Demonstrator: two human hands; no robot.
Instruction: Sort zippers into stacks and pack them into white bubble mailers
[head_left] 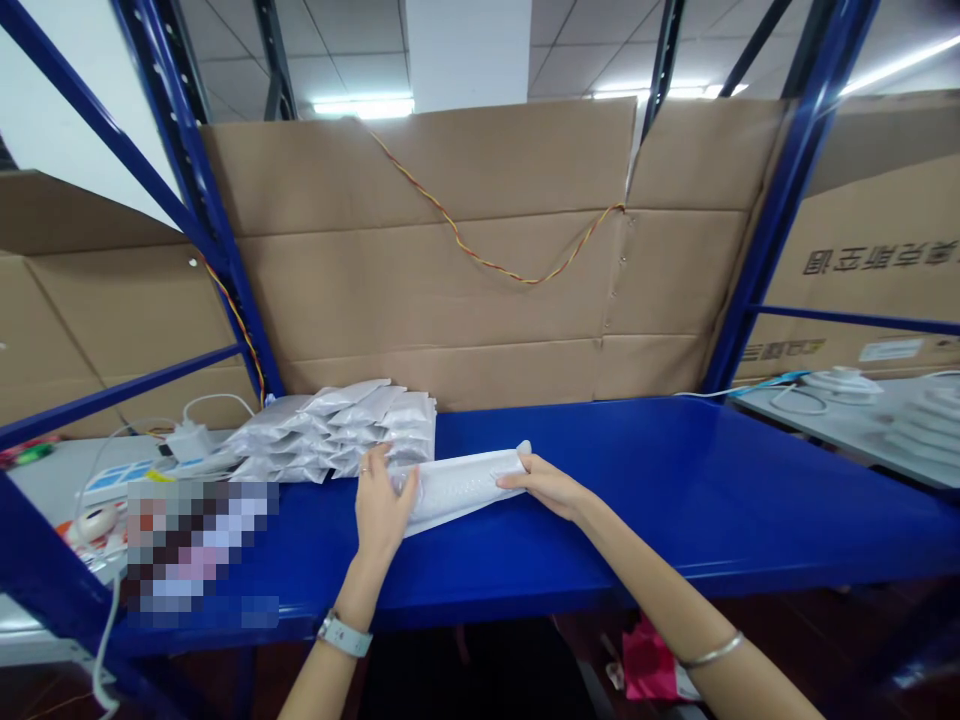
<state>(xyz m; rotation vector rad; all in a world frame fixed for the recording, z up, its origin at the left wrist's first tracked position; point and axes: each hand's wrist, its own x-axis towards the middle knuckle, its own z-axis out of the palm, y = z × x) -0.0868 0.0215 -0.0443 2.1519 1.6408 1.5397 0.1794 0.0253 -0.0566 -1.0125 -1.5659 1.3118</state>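
Note:
A long white plastic packet [465, 485] lies on the blue shelf [675, 490]. My left hand [381, 505] rests on the packet's left end, fingers curled over it. My right hand [546, 485] grips its right end between thumb and fingers. Just behind my left hand sits a stack of several similar white packets [337, 430], lined up against the cardboard backing.
Brown cardboard sheets [480, 280] close off the back of the rack, with a red-yellow wire hanging across them. Blue rack posts [772, 220] stand on both sides. A grey table at the left holds a power strip [127, 475] and cables; another at the right holds white parts [840, 385].

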